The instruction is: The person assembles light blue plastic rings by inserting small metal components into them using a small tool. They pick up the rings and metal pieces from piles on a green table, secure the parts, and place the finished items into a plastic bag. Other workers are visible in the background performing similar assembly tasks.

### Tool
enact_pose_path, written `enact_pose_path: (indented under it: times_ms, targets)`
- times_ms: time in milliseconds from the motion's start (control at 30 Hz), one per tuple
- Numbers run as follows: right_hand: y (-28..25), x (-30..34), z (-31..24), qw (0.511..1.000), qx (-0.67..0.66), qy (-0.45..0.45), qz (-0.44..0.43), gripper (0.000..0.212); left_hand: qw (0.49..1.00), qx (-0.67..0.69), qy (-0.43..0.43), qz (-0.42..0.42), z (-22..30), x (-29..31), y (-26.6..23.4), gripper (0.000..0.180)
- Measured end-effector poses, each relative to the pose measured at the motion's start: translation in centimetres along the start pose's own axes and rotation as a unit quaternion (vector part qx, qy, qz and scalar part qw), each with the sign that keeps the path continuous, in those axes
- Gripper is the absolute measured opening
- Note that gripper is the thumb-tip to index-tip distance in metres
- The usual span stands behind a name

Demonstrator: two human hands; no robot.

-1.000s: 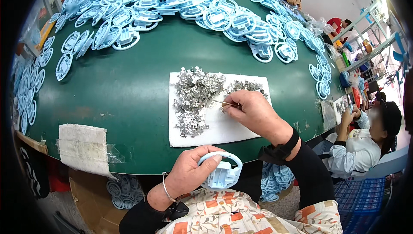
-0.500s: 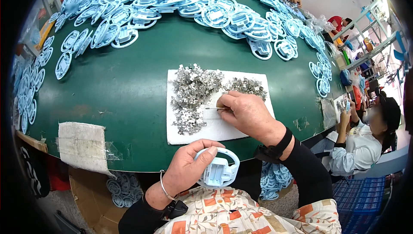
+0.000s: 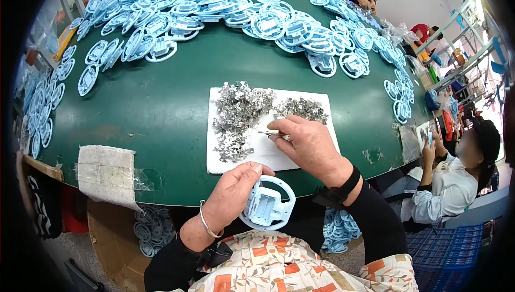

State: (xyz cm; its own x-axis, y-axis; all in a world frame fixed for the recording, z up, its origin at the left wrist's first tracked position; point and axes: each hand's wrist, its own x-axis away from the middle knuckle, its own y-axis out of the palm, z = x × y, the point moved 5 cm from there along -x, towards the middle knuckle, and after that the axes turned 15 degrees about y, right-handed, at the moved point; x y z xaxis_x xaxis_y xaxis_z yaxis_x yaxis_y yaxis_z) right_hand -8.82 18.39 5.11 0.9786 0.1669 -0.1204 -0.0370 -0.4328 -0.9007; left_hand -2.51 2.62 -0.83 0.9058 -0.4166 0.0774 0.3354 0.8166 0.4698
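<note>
A person's two bare hands work at the near edge of a curved green tabletop (image 3: pixel 161 109), seen from above through a wide fisheye lens. The left hand (image 3: pixel 230 191), a bangle (image 3: pixel 206 222) on its wrist, grips a pale blue ring-shaped part (image 3: pixel 264 209) by the upper left of its rim, thumb and fingers closed on it. The part hangs just off the table edge, in front of the wearer's patterned top (image 3: pixel 268 260), with its boxy recessed centre facing up. The right hand (image 3: pixel 311 143) is over a white board (image 3: pixel 268 162), its thumb and fingers pinched around a slim metal tool (image 3: pixel 272 133) that points left; whether the tip holds anything is too small to tell. On the board lie two heaps of small silvery metal pieces: a larger heap (image 3: pixel 233 120) on the left and a smaller heap (image 3: pixel 304 108) at the upper right, beyond the right hand. Many similar blue parts (image 3: pixel 198 5) are piled in a wide arc across the far side. A whitish pad (image 3: pixel 106 176) is taped at the near left edge. At right sits a co-worker in a pale shirt (image 3: pixel 442 190).
</note>
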Motion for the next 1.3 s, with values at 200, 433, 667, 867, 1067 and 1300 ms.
enact_pose_path:
  times_ms: [200,433,667,867,1067,1300]
  targets:
    - [1.0,-1.3,-0.4,0.995,0.094,-0.018,-0.016,0.015,1.000,-0.006,0.003,0.010,0.0,0.1,0.0,0.033]
    - [0.0,1.6,-0.4,0.871,-0.423,0.158,-0.194,0.012,0.996,0.083,0.022,0.025,-1.1,-1.1,0.0,0.034]
    - [-0.3,4.0,-0.5,0.914,-0.367,0.128,-0.119,0.011,0.997,0.076,0.020,-0.013,-1.0,-1.4,0.3,0.023]
    - [-1.3,5.0,0.3,0.923,-0.358,0.124,-0.070,0.011,0.976,-0.176,0.125,-0.023,0.0,-1.4,0.6,0.025]
    - [-2.5,4.9,0.7,0.915,-0.300,0.152,-0.222,0.013,0.921,-0.345,0.165,-0.069,2.0,-1.3,1.6,0.024]
    - [-2.4,5.8,1.7,0.889,-0.334,0.180,-0.257,0.011,0.916,-0.344,0.165,-0.120,2.4,-1.1,2.4,0.025]
